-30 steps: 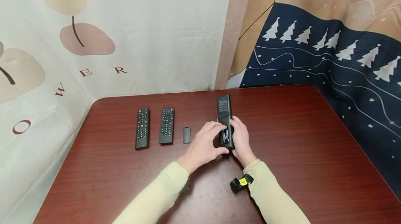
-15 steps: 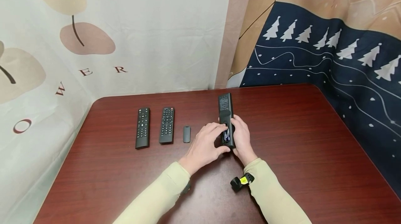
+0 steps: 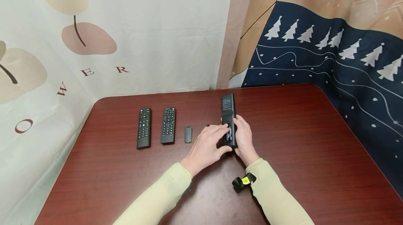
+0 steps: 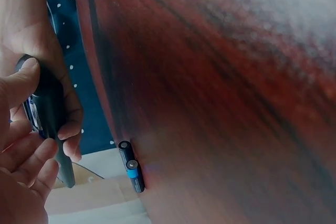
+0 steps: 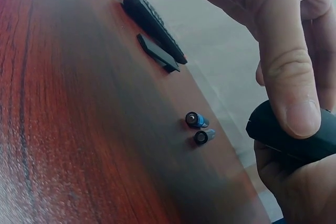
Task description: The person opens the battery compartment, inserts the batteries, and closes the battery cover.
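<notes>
Snugly round a remote [image 3: 228,111], the right grip [image 3: 244,138], with left grip [image 3: 205,143] loosely spread at its batteries [image 3: 229,135].

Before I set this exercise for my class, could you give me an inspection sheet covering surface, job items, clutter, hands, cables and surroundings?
Surface: reddish-brown table, glossy, glare between the forearms.
Job items: held remote, back showing, battery compartment open and occupied; two loose batteries on the table; small dark piece, possibly the cover, lying apart.
Clutter: two other remotes, buttons up, not touching.
Hands: right hand grips the held remote; left hand touches it around the compartment.
Cables: nothing seen.
Surroundings: pale printed cloth behind; navy tree-patterned cloth on the right.
</notes>
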`<state>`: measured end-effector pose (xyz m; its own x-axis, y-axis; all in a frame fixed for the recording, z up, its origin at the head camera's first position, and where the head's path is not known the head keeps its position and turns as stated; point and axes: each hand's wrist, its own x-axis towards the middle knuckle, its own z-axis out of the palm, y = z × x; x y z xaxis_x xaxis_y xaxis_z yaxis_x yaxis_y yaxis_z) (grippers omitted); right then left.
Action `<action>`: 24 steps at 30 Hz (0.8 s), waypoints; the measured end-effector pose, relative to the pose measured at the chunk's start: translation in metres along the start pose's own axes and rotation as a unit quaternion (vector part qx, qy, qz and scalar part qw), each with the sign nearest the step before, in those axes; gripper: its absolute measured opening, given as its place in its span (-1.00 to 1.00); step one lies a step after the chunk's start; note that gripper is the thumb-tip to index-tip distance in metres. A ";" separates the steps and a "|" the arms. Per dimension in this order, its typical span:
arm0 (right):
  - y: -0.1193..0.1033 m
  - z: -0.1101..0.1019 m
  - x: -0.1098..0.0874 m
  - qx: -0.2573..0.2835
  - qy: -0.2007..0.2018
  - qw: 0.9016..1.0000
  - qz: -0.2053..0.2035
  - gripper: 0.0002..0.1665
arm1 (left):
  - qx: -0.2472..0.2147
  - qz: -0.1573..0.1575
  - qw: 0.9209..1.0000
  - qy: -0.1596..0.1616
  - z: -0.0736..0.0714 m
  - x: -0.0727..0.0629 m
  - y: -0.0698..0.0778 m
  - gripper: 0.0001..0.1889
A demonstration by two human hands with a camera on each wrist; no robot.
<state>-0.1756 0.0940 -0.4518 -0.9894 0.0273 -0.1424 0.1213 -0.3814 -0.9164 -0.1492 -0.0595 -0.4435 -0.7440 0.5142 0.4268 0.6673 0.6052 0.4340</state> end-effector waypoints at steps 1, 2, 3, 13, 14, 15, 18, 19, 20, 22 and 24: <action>0.000 0.000 0.000 0.002 0.001 1.000 -0.001 -0.51 | 0.000 0.000 1.000 0.000 0.000 0.000 0.000 -0.38; 0.000 0.000 0.000 0.004 0.002 1.000 -0.001 -0.51 | 0.000 0.001 1.000 0.000 0.000 0.000 0.000 -0.39; 0.000 0.000 0.001 0.006 0.002 1.000 -0.002 -0.51 | 0.002 0.003 1.000 0.001 0.000 0.000 0.000 -0.39; -0.001 0.000 0.002 0.008 0.008 1.000 0.009 -0.51 | 0.037 0.053 0.998 0.020 0.004 -0.002 -0.003 -0.48; -0.001 0.000 0.002 0.007 0.008 1.000 0.009 -0.51 | 0.039 0.057 0.997 0.022 0.005 -0.002 -0.004 -0.48; -0.001 0.000 0.002 0.006 0.008 1.000 0.009 -0.51 | 0.040 0.060 0.997 0.022 0.005 -0.002 -0.004 -0.49; -0.001 0.000 0.002 0.004 0.006 1.000 0.009 -0.51 | 0.042 0.059 0.997 0.021 0.005 -0.002 -0.004 -0.50; -0.001 0.000 0.002 0.005 0.007 1.000 0.010 -0.51 | 0.043 0.057 0.997 0.019 0.005 -0.002 -0.004 -0.51; 0.000 -0.001 0.002 0.005 0.007 1.000 0.010 -0.51 | 0.045 0.056 0.997 0.016 0.005 -0.003 -0.003 -0.51; 0.000 -0.001 0.003 0.004 0.009 1.000 0.010 -0.51 | 0.051 0.053 0.997 0.008 0.005 -0.003 -0.003 -0.52; 0.001 -0.001 0.004 0.003 0.013 1.000 0.010 -0.52 | 0.056 0.051 0.997 -0.001 0.004 -0.003 -0.003 -0.53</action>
<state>-0.1791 0.0950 -0.4538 -0.9844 0.0428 -0.1705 0.1410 -0.3877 -0.9109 -0.1487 -0.0606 -0.4492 -0.6729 0.5769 0.4630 0.7310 0.6142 0.2972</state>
